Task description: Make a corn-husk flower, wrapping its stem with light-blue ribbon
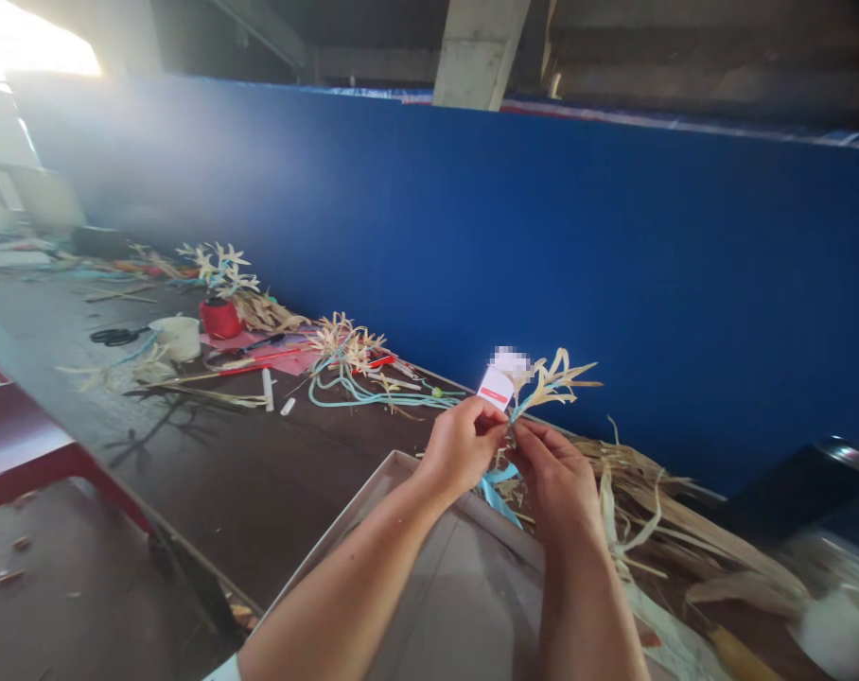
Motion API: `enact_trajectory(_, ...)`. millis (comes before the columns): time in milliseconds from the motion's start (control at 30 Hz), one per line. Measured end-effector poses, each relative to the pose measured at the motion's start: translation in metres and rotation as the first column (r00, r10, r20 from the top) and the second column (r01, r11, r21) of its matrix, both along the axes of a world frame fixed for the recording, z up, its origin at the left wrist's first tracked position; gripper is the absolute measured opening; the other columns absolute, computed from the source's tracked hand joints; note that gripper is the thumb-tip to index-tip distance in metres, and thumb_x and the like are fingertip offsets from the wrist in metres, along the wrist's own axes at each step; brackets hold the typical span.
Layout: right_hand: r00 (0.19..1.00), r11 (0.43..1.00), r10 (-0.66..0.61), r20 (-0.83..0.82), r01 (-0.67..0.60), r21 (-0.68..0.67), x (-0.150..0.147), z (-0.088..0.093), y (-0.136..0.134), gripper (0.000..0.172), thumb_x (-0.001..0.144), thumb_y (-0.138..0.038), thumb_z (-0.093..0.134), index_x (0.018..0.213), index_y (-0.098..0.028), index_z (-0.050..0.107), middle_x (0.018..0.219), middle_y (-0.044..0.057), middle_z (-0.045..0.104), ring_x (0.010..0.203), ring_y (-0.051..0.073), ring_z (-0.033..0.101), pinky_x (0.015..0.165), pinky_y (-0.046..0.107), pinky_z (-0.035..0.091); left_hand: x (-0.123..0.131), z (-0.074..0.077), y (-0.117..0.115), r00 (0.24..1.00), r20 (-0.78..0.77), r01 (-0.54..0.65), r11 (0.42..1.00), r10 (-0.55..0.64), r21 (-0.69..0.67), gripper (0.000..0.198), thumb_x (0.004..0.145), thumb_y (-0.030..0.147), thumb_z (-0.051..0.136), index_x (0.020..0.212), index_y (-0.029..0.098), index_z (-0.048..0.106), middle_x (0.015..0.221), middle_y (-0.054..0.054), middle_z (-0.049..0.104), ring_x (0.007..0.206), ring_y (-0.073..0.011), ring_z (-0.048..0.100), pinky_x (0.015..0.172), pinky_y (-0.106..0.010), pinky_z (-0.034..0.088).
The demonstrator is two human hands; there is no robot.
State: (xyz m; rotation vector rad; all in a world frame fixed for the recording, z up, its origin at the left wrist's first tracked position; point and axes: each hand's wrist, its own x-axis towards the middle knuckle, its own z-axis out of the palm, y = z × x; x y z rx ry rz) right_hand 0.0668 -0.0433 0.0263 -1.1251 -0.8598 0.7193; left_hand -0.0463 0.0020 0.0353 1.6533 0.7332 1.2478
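Note:
My left hand (464,443) and my right hand (553,473) meet in front of me above a grey tray (401,567). Both are closed in a pinch round the stem of a small straw flower (553,378) made of pale dried husk strips. A white tag with a red stripe (496,388) sticks up from my left fingers. A light blue ribbon (497,497) hangs down below the two hands.
Dried husk strips (657,511) lie piled on the dark table to the right. Further left lie more straw flowers (344,342), blue cord (359,392), a red pot (220,319), a white cup (178,337) and scissors (117,335). A blue wall (543,236) runs behind; a red stool (18,445) stands left.

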Motion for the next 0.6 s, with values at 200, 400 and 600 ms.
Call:
enact_trajectory(200,0.991,0.995,0.087,-0.100,-0.083,0.052,-0.0029,0.0023,-0.0032,0.022,0.067,-0.030,0.069,0.084,-0.017,0.068,0.075,0.003,0.065,0.064,0.013,0.057,0.063,0.025,0.046,-0.0029,0.0044,-0.0057,0.999,-0.019,-0.036,0.995,0.038,0.089,0.012,0.075,0.021,0.055,0.086,0.018,0.058,0.077,0.000,0.065,0.068,-0.0103,0.058,0.064,-0.020,0.043)
enact_trajectory(400,0.994,0.997,0.077,-0.084,-0.075,0.017,-0.0036,0.0040,-0.0020,0.020,0.065,-0.033,0.072,0.077,-0.018,0.067,0.075,0.002,0.064,0.063,0.012,0.055,0.061,0.023,0.045,-0.0003,0.0027,-0.0087,0.987,-0.077,-0.126,0.972,0.144,0.198,0.018,0.075,0.017,0.054,0.093,0.021,0.057,0.076,0.001,0.064,0.069,-0.0111,0.058,0.064,-0.020,0.041)
enact_trajectory(600,0.998,0.998,0.064,-0.027,-0.064,0.015,-0.0009,0.0025,-0.0005,0.021,0.065,-0.037,0.070,0.078,-0.020,0.067,0.073,0.001,0.062,0.059,0.012,0.054,0.057,0.025,0.045,0.0012,0.0007,-0.0111,0.982,-0.094,-0.136,0.959,0.163,0.250,0.020,0.077,0.016,0.051,0.095,0.022,0.056,0.078,0.000,0.065,0.072,-0.0123,0.059,0.068,-0.022,0.042)
